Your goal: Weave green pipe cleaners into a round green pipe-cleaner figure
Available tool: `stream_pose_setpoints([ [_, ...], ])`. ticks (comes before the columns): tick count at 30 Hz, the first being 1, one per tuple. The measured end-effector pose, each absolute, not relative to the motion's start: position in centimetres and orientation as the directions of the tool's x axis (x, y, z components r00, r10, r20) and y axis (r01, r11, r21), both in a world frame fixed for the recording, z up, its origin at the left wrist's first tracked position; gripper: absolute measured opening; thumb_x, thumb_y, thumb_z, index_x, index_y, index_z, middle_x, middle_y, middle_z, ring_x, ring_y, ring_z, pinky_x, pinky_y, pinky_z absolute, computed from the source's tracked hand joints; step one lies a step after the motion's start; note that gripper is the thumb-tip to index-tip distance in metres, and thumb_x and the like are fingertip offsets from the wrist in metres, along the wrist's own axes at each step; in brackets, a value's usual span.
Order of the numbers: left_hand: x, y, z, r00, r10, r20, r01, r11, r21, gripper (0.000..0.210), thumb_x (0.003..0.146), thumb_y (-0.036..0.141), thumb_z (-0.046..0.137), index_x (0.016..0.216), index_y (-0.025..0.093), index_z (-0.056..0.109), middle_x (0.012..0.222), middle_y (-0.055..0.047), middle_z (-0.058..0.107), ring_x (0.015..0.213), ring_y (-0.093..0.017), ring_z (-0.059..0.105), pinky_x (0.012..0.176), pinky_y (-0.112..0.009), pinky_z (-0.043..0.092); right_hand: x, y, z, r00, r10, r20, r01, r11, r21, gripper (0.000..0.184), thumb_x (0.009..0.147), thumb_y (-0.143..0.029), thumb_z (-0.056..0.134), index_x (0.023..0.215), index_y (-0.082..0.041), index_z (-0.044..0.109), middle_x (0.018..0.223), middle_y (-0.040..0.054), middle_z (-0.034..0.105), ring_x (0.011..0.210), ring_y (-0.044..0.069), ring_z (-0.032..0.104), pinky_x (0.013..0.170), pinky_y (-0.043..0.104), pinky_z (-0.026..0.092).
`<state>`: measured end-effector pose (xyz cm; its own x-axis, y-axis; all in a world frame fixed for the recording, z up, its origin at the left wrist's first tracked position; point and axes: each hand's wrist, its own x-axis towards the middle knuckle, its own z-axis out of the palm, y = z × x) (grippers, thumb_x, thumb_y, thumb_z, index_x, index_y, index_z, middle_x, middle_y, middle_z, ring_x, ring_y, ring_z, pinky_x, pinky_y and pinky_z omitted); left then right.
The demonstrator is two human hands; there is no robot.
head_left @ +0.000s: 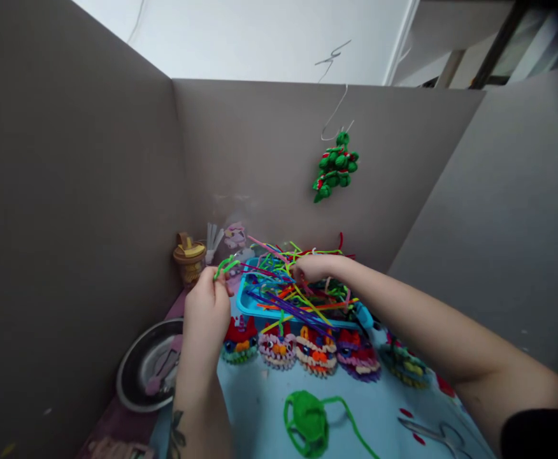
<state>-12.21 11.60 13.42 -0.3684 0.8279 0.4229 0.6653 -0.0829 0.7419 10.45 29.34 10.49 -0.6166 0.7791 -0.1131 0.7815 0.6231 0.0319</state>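
My left hand (211,296) is closed in a pinch on short bright green pipe cleaners (226,264), left of a blue tray (248,307). The tray is heaped with pipe cleaners (302,309) in many colours. Over the heap, my right hand (313,268) reaches in from the right with its fingers curled down; what they pinch, if anything, is hidden. On the light blue table cover in front lies a green coiled pipe-cleaner piece (309,417) with a long loose tail. Several colourful pipe-cleaner faces (276,349) stand in a row along the tray's front.
Scissors (432,433) lie at the front right. A metal bowl (127,376) holding a pink tool sits at the left, with a brown-lidded cup (190,258) behind. A green ornament (337,164) hangs from wire before the grey back panel (260,153). Grey panels close both sides.
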Motion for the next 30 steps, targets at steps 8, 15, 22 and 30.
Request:
stream_pose_setpoints([
  [8,-12.1,10.7,13.7,-0.352,0.822,0.447,0.63,-0.144,0.763,0.025,0.086,0.034,0.035,0.072,0.021,0.05,0.057,0.002,0.055,0.05,-0.013,0.049,0.05,-0.022,0.03,1.8,30.6,10.3,-0.597,0.775,0.208,0.796,0.605,0.031,0.017,0.074,-0.014,0.054,0.083,-0.018,0.068,0.113,0.0097,0.062,0.113,0.023,0.047,0.088,0.031,0.037],
  [15,-12.3,10.4,13.8,-0.468,0.768,0.438,0.431,-0.234,0.871,0.035,0.086,0.046,0.036,0.07,0.019,0.052,0.053,0.003,0.049,0.043,-0.01,0.042,0.044,-0.021,0.03,3.1,34.0,14.0,-0.214,0.841,0.496,0.902,0.365,-0.23,0.038,0.086,-0.018,0.026,0.09,-0.012,0.063,0.095,0.0145,0.065,0.092,0.021,0.057,0.077,0.031,0.042],
  [22,-10.8,13.1,12.2,-0.572,0.755,0.321,0.024,-0.376,0.926,0.038,0.068,0.045,0.064,0.093,0.017,0.06,0.052,0.009,0.037,0.04,-0.004,0.028,0.04,-0.017,0.023,2.8,29.4,17.5,-0.136,0.802,0.582,0.263,0.596,-0.759,0.021,0.075,-0.03,0.042,0.071,-0.016,0.057,0.045,-0.0059,0.046,0.043,0.009,0.045,0.047,0.019,0.037],
  [30,-6.8,15.3,10.9,-0.303,0.925,0.229,-0.542,-0.365,0.757,0.032,0.06,0.039,0.072,0.067,0.016,0.05,0.049,0.01,0.028,0.04,-0.002,0.021,0.037,-0.017,0.015,3.4,18.5,14.5,-0.493,0.82,0.29,0.22,0.44,-0.871,0.016,0.076,-0.026,0.044,0.063,-0.018,0.047,0.045,-0.009,0.036,0.04,0.005,0.035,0.04,0.016,0.028],
])
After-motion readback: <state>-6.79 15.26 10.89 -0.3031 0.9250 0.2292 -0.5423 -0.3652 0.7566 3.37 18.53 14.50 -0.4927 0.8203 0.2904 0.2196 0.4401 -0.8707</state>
